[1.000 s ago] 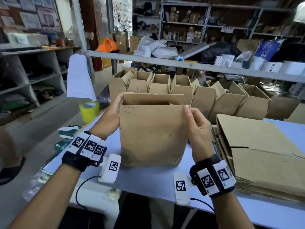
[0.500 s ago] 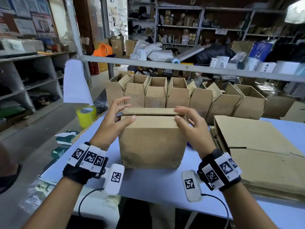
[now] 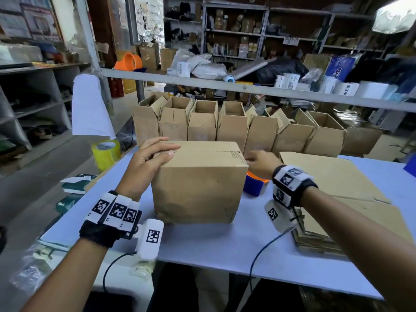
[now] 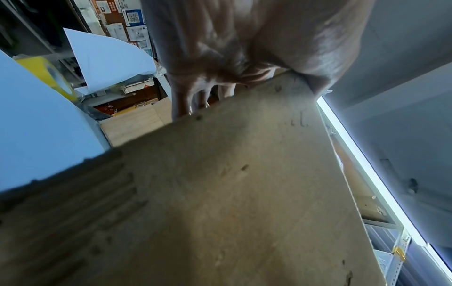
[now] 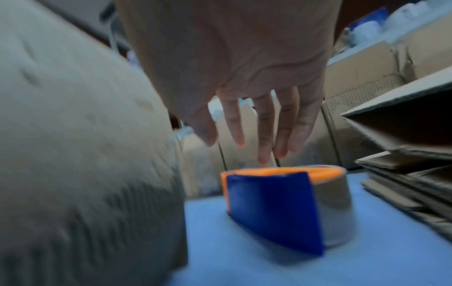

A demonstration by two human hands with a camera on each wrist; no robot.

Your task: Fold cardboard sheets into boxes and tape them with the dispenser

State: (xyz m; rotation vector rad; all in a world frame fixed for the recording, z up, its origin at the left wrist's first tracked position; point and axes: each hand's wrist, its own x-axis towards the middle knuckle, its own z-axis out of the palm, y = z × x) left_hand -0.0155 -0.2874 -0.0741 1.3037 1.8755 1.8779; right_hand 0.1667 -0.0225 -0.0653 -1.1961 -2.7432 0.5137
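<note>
A brown cardboard box [image 3: 198, 185] stands on the blue table [image 3: 213, 248], its top flaps folded down flat. My left hand [image 3: 165, 149] presses on the box's top left corner, fingers straight across the flaps and thumb on the front edge; the left wrist view shows the hand [image 4: 232, 58] over the box's wall [image 4: 220, 193]. My right hand [image 3: 258, 162] hovers open to the right of the box, just above a blue and orange tape dispenser [image 3: 254, 184]. In the right wrist view the fingers [image 5: 264, 131] hang spread above the dispenser [image 5: 281, 209] without touching it.
A row of several open-topped boxes [image 3: 225, 127] lines the table's far edge under a metal rail [image 3: 247, 90]. A stack of flat cardboard sheets [image 3: 337, 183] lies at the right. A yellow tape roll [image 3: 105, 153] sits at the far left corner.
The top flaps have come down flat. My right hand let go of the box and moved right, over the tape dispenser. My left hand now presses on the closed top.
</note>
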